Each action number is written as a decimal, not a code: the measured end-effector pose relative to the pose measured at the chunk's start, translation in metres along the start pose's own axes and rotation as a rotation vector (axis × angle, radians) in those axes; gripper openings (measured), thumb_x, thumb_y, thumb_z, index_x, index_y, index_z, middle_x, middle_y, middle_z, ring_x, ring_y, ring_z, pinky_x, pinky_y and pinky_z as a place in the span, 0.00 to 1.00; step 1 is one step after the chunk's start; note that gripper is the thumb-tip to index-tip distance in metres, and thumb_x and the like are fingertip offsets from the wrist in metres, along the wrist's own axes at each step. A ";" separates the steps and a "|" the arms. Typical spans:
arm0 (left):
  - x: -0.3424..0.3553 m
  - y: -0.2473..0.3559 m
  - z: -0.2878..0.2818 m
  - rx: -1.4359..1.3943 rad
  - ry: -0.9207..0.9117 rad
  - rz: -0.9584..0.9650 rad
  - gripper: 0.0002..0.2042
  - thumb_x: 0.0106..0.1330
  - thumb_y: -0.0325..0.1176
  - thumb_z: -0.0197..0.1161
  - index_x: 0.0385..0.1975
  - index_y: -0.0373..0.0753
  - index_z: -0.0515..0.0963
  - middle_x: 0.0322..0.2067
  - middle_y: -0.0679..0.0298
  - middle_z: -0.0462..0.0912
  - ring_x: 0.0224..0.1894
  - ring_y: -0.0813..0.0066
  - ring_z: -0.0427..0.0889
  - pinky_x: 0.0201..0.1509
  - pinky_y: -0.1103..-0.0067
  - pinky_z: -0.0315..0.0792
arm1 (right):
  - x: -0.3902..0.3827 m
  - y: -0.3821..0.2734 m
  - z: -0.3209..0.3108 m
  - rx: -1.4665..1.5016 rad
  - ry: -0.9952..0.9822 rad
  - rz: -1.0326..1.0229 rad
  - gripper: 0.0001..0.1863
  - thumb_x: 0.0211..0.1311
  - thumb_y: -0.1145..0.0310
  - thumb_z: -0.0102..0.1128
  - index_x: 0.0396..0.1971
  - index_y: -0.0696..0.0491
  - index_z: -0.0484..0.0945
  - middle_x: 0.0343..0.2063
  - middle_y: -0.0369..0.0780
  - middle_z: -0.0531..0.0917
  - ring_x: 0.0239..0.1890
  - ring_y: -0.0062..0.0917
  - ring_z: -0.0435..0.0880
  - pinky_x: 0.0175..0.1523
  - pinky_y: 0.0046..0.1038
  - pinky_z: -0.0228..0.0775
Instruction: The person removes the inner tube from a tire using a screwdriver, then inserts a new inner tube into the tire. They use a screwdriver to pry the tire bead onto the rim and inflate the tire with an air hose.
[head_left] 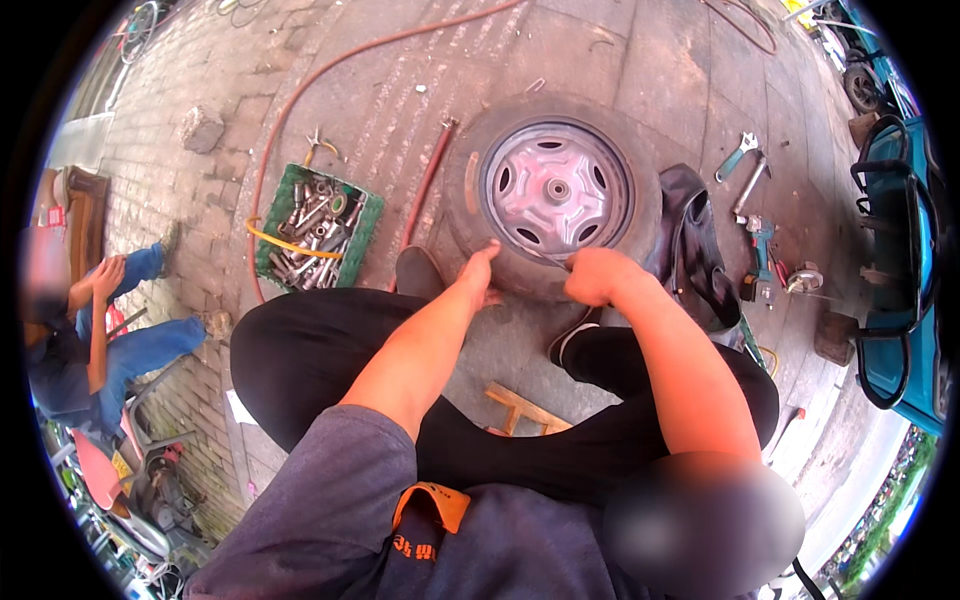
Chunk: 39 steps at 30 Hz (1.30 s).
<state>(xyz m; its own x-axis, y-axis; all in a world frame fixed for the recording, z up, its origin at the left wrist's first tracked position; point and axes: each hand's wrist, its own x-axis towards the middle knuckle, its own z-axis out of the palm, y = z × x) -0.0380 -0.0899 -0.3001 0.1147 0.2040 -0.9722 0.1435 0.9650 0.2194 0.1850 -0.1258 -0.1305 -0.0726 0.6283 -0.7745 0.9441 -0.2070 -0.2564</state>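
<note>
A tyre [480, 145] on a steel wheel [560, 165] lies on the ground in front of me. My left hand [482, 270] grips the tyre's near edge at lower left, thumb on the sidewall and fingers curled down beside it. My right hand [595, 272] is closed round a slim metal bar [548, 258], whose end meets the near part of the rim. A folded black rubber piece [690, 230] lies just right of the tyre.
Left are a green crate of sockets and spanners [312, 225], hoses [300, 90] and a seated person [125, 340]. Right lie a wrench [735, 158], a cordless tool [757, 260] and a teal vehicle [895, 370]. A wooden piece [520, 410] lies between my legs.
</note>
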 end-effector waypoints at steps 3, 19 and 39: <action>-0.001 -0.001 0.022 0.054 0.072 -0.003 0.52 0.64 0.63 0.70 0.78 0.36 0.55 0.76 0.45 0.61 0.73 0.42 0.67 0.73 0.47 0.66 | -0.002 0.006 -0.011 0.025 -0.010 0.022 0.24 0.52 0.67 0.56 0.50 0.55 0.88 0.50 0.52 0.88 0.55 0.45 0.87 0.60 0.40 0.78; -0.020 0.044 0.004 0.137 0.387 0.299 0.55 0.55 0.50 0.83 0.69 0.19 0.54 0.69 0.34 0.68 0.71 0.48 0.73 0.75 0.65 0.65 | 0.032 0.032 -0.048 0.042 -0.112 -0.020 0.23 0.63 0.61 0.65 0.58 0.46 0.86 0.42 0.44 0.91 0.44 0.36 0.91 0.53 0.36 0.81; -0.025 0.040 -0.019 0.146 0.261 0.374 0.55 0.56 0.52 0.82 0.67 0.16 0.53 0.66 0.34 0.71 0.68 0.50 0.75 0.74 0.65 0.66 | 0.081 0.026 -0.067 0.392 -0.343 -0.001 0.27 0.63 0.67 0.63 0.64 0.48 0.82 0.25 0.35 0.84 0.25 0.19 0.81 0.31 0.26 0.76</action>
<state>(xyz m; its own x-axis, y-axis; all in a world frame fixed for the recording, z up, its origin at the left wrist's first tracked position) -0.0541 -0.0535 -0.2686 -0.0634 0.5857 -0.8081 0.2777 0.7880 0.5494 0.2250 -0.0304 -0.1609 -0.2368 0.3606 -0.9022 0.7576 -0.5128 -0.4038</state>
